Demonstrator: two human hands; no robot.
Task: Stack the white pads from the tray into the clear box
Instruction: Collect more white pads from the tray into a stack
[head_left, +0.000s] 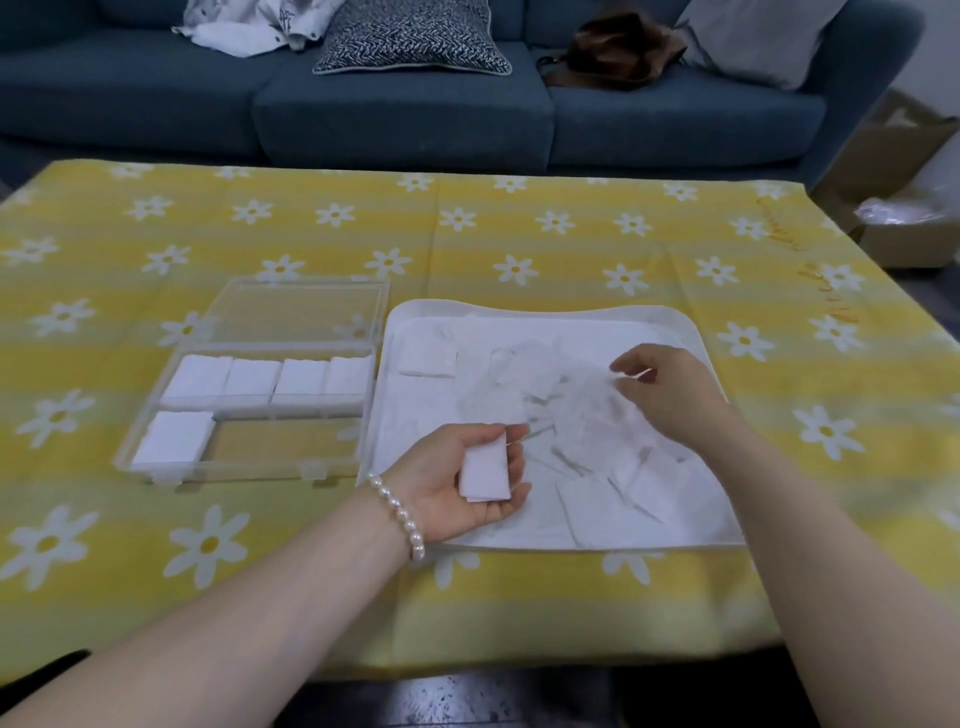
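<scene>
We are looking down at a desk (519, 234) that is wearing a yellow cloth with white daisies. Our left hand (462, 480) is lying palm up over the near left corner of the white tray (691, 332), its fingers curling round a small stack of white pads (485, 475) that is resting in the palm. A pearl bracelet (397, 512) is circling that wrist. Our right hand (670, 387) is reaching over the middle of the tray, thumb and forefinger coming together on the edge of a thin pad at the top of the loose heap of pads (587, 421); the pad is so pale against the heap that we cannot tell for sure how much of it the fingers are pinching. More pads are lying scattered across the tray floor, some flat, some overlapping.

Just left of the tray the clear box (244, 410) is standing open, its lid (301, 312) lying flat behind it. Four stacks of pads are filling the box's far row (270, 382), and one more stack (174, 436) is sitting in the near left corner.

Beyond the desk a blue sofa (405, 114) is carrying a patterned cushion (410, 39).
</scene>
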